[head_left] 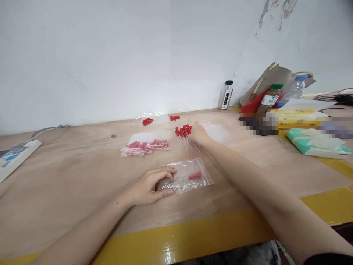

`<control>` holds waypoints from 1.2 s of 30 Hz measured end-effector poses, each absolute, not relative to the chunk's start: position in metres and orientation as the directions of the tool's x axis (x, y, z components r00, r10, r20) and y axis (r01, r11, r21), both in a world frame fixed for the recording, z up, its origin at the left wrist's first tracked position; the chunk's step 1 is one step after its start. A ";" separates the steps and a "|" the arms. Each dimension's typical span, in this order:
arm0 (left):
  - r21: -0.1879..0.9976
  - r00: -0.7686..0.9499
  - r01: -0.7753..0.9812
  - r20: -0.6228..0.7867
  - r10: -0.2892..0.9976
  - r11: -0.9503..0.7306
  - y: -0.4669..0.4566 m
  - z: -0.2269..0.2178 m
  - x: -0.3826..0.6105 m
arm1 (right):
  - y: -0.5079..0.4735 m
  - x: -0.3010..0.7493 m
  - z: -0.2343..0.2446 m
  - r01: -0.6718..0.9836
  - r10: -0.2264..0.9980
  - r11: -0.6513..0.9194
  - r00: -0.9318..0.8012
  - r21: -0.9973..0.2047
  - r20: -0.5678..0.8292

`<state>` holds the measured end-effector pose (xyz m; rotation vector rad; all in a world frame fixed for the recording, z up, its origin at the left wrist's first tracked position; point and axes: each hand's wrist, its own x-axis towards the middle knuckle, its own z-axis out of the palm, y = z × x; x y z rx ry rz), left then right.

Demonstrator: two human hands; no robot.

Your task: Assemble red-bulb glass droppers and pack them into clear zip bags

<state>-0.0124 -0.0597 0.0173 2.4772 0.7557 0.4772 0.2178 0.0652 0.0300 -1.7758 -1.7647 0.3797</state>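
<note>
A clear zip bag [182, 167] lies flat in front of me with one red-bulbed dropper [195, 176] inside. My left hand [154, 186] rests on the bag's left end, its thumb and fingers curved and apart. Farther off, my right hand [199, 134] is at the right side of a bunch of loose droppers [184, 131] with red bulbs and thin clear stems. Its fingertips are hidden, so what they hold, if anything, does not show. Filled zip bags [138, 145] of red-bulbed droppers lie overlapped to the left of that bunch.
Loose red bulbs [147, 121] lie by the wall on clear plastic. Flat clear bags [216, 132] sit beyond my right wrist. At the right stand a black-capped bottle [227, 95], a green-capped bottle [270, 98] and tissue packs [311, 141]. A power strip [20, 158] lies far left.
</note>
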 end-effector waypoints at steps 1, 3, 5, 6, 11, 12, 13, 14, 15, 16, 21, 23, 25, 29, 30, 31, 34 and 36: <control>0.556 0.783 0.419 0.179 0.595 -0.718 -0.060 0.017 -0.012 | 0.065 0.219 0.033 0.806 0.974 0.053 0.089 -0.590 0.209; 0.555 0.782 0.423 0.176 0.598 -0.716 -0.060 0.017 -0.013 | 0.064 0.224 0.038 0.806 0.970 0.041 0.109 -0.590 0.217; 0.552 0.781 0.425 0.175 0.599 -0.717 -0.060 0.017 -0.013 | 0.061 0.233 0.043 0.786 0.968 0.058 0.106 -0.615 0.227; 0.550 0.782 0.426 0.176 0.598 -0.719 -0.059 0.017 -0.013 | 0.058 0.238 0.044 0.758 0.968 0.074 0.101 -0.647 0.229; 0.543 0.783 0.439 0.160 0.601 -0.716 -0.059 0.018 -0.012 | 0.021 0.263 0.037 0.332 0.986 0.154 0.011 -0.931 0.167; 0.541 0.783 0.440 0.161 0.601 -0.717 -0.058 0.018 -0.012 | 0.011 0.267 0.034 0.245 0.987 0.154 0.004 -0.957 0.160; 0.537 0.782 0.442 0.162 0.602 -0.719 -0.058 0.017 -0.012 | 0.001 0.270 0.029 0.181 0.990 0.138 0.012 -0.974 0.143; 0.530 0.781 0.444 0.166 0.602 -0.722 -0.058 0.017 -0.012 | -0.009 0.272 0.024 0.133 0.992 0.115 0.028 -0.984 0.120; 0.522 0.779 0.448 0.170 0.603 -0.726 -0.058 0.016 -0.012 | -0.017 0.273 0.019 0.101 0.994 0.090 0.046 -0.991 0.095; 0.514 0.778 0.452 0.172 0.604 -0.729 -0.057 0.015 -0.012 | -0.024 0.274 0.014 0.078 0.995 0.070 0.061 -0.995 0.075; 0.496 0.784 0.455 0.171 0.597 -0.740 -0.056 0.013 -0.013 | -0.038 0.273 -0.002 0.011 0.992 0.067 0.109 -0.998 0.068; 0.495 0.783 0.459 0.168 0.599 -0.738 -0.057 0.013 -0.013 | -0.039 0.269 -0.003 -0.045 0.991 0.058 0.120 -0.997 0.052; 0.493 0.781 0.464 0.164 0.602 -0.736 -0.057 0.013 -0.012 | -0.041 0.263 -0.003 -0.129 0.995 0.016 0.102 -0.992 0.002; 0.485 0.766 0.485 0.166 0.622 -0.727 -0.059 0.015 -0.012 | -0.048 0.260 -0.002 -0.254 0.995 -0.092 0.008 -0.963 -0.097; 0.485 0.757 0.497 0.162 0.633 -0.720 -0.060 0.015 -0.011 | -0.049 0.262 -0.002 -0.245 0.994 -0.107 -0.025 -0.964 -0.104; 0.486 0.749 0.509 0.157 0.643 -0.711 -0.061 0.016 -0.011 | -0.049 0.265 -0.002 -0.208 0.992 -0.120 -0.070 -0.971 -0.108; 0.491 0.737 0.527 0.141 0.661 -0.694 -0.062 0.018 -0.011 | -0.048 0.277 0.003 0.034 0.964 -0.097 -0.246 -0.995 -0.102; 0.488 0.738 0.529 0.139 0.661 -0.694 -0.063 0.018 -0.011 | -0.046 0.283 0.005 0.194 0.938 0.008 -0.342 -0.981 -0.060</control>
